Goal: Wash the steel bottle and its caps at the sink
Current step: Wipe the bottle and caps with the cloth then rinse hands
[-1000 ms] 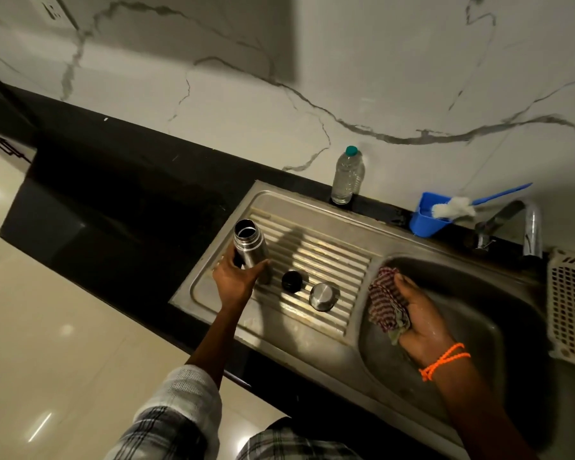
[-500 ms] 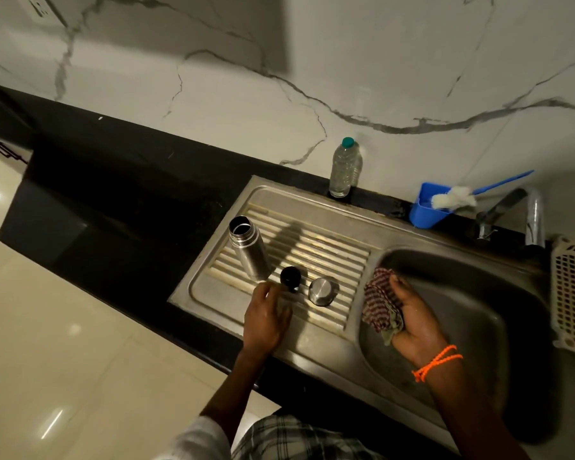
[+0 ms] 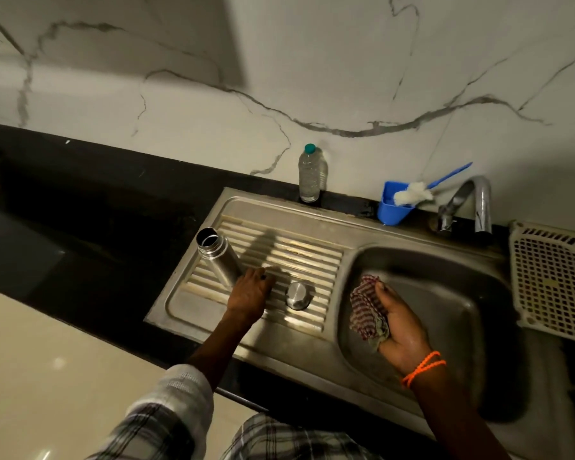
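Stainless sink drainboard [image 3: 312, 227]: steel bottle [image 3: 218, 257] upright, uncapped, at ten o'clock; left hand [image 3: 249, 293], moved off it, now covers the black cap, grip unclear; steel cap [image 3: 297, 293] beside; right hand [image 3: 400, 323] clutches checked cloth [image 3: 365, 308] over basin; caps next.

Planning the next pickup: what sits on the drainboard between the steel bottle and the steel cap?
In the head view, only the left hand, covering the small black cap; steel bottle and steel cap flank it.

Domestic kitchen, indicated by a stainless-steel sink [image 3: 412, 327] with ribbed drainboard [image 3: 279, 254] set into a black table [image 3: 97, 210], a tap [image 3: 475, 204], a marble-veined wall [image 3: 312, 78] and a dish brush [image 3: 419, 194].
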